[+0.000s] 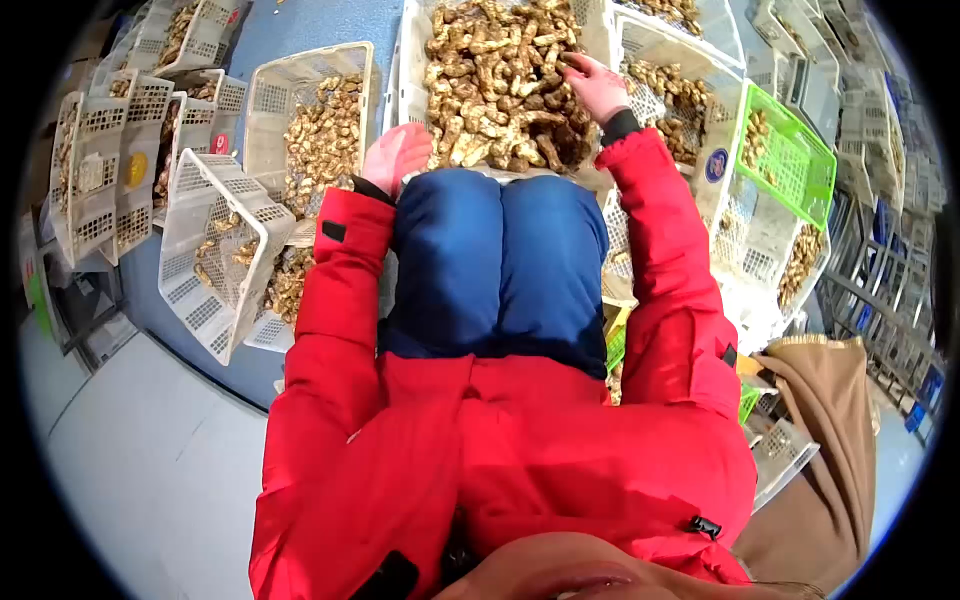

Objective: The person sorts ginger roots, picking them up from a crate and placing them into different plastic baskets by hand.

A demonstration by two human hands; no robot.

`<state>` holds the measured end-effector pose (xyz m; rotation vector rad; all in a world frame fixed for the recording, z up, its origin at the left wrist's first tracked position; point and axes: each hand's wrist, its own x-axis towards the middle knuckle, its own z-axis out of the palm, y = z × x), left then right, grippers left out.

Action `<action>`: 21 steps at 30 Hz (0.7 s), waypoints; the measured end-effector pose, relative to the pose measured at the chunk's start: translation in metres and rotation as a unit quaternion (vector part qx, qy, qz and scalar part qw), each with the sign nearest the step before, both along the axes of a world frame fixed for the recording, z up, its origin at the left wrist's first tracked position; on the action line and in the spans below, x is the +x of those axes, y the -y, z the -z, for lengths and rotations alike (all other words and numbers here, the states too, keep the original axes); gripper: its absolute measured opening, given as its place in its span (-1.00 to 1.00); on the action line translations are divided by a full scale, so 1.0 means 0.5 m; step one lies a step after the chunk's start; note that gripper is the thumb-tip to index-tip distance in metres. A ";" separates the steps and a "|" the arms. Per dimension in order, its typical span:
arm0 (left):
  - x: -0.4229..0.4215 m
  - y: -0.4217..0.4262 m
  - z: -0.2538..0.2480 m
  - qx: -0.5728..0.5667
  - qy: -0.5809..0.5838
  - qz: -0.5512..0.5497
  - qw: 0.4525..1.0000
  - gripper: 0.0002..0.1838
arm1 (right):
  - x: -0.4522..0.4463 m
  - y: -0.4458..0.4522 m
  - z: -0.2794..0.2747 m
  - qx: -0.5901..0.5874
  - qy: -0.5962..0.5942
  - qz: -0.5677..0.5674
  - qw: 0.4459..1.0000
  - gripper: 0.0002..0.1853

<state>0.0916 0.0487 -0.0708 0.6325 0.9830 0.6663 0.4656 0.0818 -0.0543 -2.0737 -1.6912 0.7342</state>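
A heap of brown and cream mushrooms (500,90) fills the large white crate (412,60) in front of my knees. My left hand (398,157) lies flat at the near left corner of that crate, fingers stretched out, holding nothing. At the heap's right edge is my right hand (594,86), its fingers bent over the mushrooms beside the crate's right wall; whether a mushroom is between the fingertips cannot be made out. To the left, another white crate (257,110) holds smaller mushrooms (325,130).
A tilted white crate (215,300) stands at the lower left. On the right are a white crate (640,40) with mushrooms and a green basket (805,165). Stacked crates (95,175) line the far left, and a brown cloth (825,430) hangs at the lower right.
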 end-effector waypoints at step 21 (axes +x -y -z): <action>0.006 0.014 -0.002 -0.009 -0.004 -0.087 0.996 -0.60 | -0.083 0.028 0.011 -0.080 -0.697 0.051 0.711 -0.51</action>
